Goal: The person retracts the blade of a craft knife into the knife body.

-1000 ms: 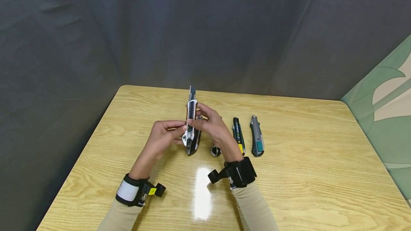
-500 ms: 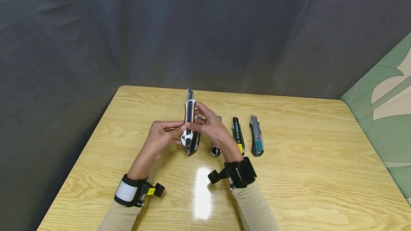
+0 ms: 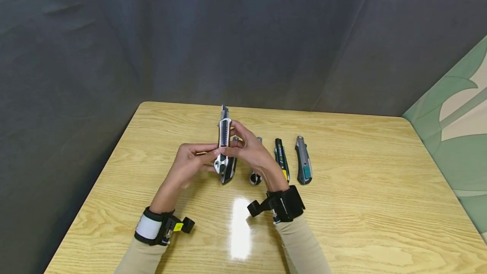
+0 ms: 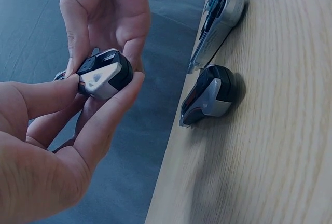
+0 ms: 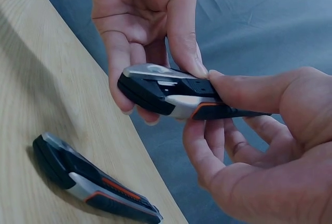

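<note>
A silver-and-black utility knife [image 3: 224, 132] with orange trim is held above the table, its blade [image 3: 224, 112] out and directed away from me. My left hand [image 3: 190, 162] grips its rear end between thumb and fingers. My right hand [image 3: 249, 149] pinches the body farther forward, its thumb on the black slider area [image 5: 196, 86]. Both thumb tips meet there in the right wrist view. Behind and below the held knife, a similar black-and-silver utility knife [image 3: 228, 171] lies on the table, partly covered in the head view.
To the right lie a knife with a round end [image 3: 255, 179], mostly hidden by my right hand, a black-and-yellow utility knife [image 3: 281, 157] and a grey-and-teal one [image 3: 304, 162]. The wooden table [image 3: 380, 189] ends at a dark curtain [image 3: 266, 45].
My right thumb has slid back along the held knife toward its rear, and slightly less blade shows. The knife has shifted a little left. The knives on the table have stayed put.
</note>
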Tool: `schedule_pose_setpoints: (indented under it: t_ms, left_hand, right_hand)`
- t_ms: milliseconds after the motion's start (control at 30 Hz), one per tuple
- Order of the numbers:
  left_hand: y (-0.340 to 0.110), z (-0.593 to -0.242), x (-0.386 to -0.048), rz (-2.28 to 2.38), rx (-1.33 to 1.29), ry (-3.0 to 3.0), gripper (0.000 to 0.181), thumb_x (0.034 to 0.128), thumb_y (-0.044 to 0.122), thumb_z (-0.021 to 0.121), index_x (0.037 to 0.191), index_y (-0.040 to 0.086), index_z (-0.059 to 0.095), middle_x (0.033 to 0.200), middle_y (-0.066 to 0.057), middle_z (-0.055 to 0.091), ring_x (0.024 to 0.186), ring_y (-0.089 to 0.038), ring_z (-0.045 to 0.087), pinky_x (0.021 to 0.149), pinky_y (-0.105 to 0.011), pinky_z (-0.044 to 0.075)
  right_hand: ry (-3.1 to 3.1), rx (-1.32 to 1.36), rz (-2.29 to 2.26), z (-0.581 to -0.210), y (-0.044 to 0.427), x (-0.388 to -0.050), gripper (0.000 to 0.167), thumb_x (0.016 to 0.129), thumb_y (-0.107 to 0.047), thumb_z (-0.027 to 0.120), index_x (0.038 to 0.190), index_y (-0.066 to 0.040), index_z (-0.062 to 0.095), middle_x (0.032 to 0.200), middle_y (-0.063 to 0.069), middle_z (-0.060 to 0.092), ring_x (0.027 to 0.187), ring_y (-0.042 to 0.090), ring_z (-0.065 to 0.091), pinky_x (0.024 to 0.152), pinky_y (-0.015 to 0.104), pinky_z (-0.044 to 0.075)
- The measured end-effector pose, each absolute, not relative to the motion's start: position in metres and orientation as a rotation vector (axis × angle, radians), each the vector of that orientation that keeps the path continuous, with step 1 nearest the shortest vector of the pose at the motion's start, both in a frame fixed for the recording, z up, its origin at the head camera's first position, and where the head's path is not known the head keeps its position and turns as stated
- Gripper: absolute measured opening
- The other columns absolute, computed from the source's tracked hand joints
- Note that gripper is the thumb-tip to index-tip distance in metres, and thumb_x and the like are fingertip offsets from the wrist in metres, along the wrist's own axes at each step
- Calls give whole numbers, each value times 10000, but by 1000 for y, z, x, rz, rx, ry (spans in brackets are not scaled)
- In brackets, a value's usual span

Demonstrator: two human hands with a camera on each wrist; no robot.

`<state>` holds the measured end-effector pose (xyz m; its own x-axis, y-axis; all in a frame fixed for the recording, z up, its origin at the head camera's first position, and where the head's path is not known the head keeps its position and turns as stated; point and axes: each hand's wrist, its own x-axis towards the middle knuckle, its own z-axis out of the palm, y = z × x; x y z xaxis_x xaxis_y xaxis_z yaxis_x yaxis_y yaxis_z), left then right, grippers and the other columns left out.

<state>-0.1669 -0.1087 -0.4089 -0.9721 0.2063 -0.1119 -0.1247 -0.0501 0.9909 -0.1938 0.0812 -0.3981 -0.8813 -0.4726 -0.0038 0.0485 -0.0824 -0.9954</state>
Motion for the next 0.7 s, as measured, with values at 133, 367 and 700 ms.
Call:
schedule_pose_setpoints:
  t_ms: [133, 367, 700]
  left_hand:
    - [-110, -409, -166, 2121, 86, 1981, 319, 870, 67, 682, 1159, -61, 642, 1110, -214, 670, 821, -235, 712, 715, -432, 594]
    - [-111, -407, -166, 2126, 67, 1996, 303, 875, 41, 667, 1162, -52, 642, 1131, -230, 656, 817, -236, 713, 715, -420, 596]
    - [-113, -409, -167, 2118, 93, 2015, 289, 872, 57, 676, 1141, -48, 659, 1102, -210, 675, 809, -222, 712, 712, -425, 598]
  right_hand:
    - [1829, -488, -2003, -398, 81, -194, 647, 810, 10, 722, 1339, -222, 431, 1157, 133, 487, 984, 310, 616, 827, 369, 560]
    - [1859, -514, -1967, -398, 80, -193, 719, 807, 18, 721, 1370, -287, 393, 1204, 135, 469, 1027, 298, 620, 849, 373, 561]
    - [1880, -526, -1931, -399, 80, -192, 767, 813, 22, 713, 1381, -355, 361, 1217, 123, 465, 1027, 287, 623, 837, 374, 560]
